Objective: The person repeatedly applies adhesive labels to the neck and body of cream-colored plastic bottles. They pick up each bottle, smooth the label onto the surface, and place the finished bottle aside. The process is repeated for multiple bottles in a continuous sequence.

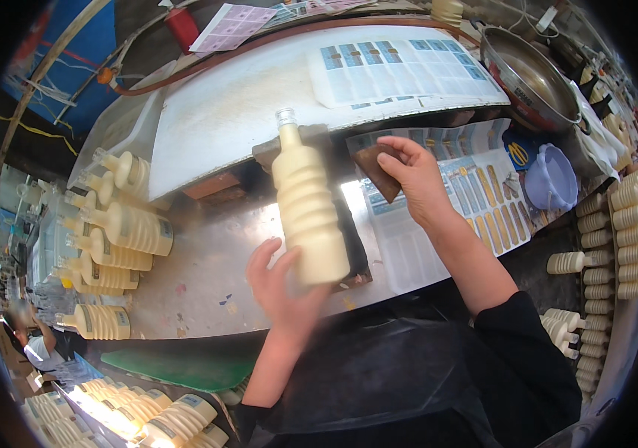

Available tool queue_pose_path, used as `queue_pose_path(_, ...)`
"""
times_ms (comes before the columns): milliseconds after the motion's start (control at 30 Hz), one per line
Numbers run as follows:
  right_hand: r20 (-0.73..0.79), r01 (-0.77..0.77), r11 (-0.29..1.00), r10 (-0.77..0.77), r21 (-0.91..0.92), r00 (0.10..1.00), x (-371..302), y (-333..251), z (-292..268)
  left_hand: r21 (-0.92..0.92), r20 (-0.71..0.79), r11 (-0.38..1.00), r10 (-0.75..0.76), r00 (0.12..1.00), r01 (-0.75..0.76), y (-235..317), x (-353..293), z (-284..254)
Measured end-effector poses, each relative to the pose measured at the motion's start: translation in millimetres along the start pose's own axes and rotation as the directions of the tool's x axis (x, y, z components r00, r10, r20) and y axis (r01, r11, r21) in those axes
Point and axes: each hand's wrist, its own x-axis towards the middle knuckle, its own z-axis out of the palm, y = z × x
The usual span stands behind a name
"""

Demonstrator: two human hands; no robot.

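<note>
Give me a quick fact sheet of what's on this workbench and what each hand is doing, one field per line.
Left hand: left hand grips the base of a cream ribbed bottle lying on the metal bench
Right hand: right hand presses a brown pad beside the bottle
Under right hand: label sheet, partly peeled
Left side: labelled bottles piled up
Right side: rows of bare bottles, blue tub, metal bowl

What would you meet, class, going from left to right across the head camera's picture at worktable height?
Labelled cream bottles lying on their sides → left hand → ribbed cream bottle it holds → right hand pressing a brown pad → label sheets → small blue tub → rows of unlabelled bottles.
</note>
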Motion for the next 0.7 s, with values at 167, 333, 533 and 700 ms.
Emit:
queue_pose_path(167, 0.020, -0.226, 0.970, 0.226, 0.089, 0.974, -19.7, 13.7, -45.6, 0.026, 0.067, 0.988, -0.155, 0.986, 0.154, 6.8, 4.1, 27.6)
queue_pose_path(333, 0.165, -0.339, 0.940, 0.331, 0.025, 0.929, -43.4, -30.3, -126.2, 0.053, 0.039, 0.999, -0.010, 0.999, 0.008, 6.8, 4.6, 28.3)
queue_pose_path(533, -0.202, -0.037, 0.784, -0.113, -0.619, 0.973, -44.9, -47.8, -167.3, -0.042, 0.160, 0.991, -0.120, 0.980, 0.129, -2.9, -3.7, 16.8)
queue_pose_path(700, -0.035, 0.174, 0.538, -0.356, -0.825, 0.934, -46.6, -51.3, -166.6, -0.233, 0.156, 0.900, -0.340, 0.927, 0.369, 7.1, 12.5, 32.3)
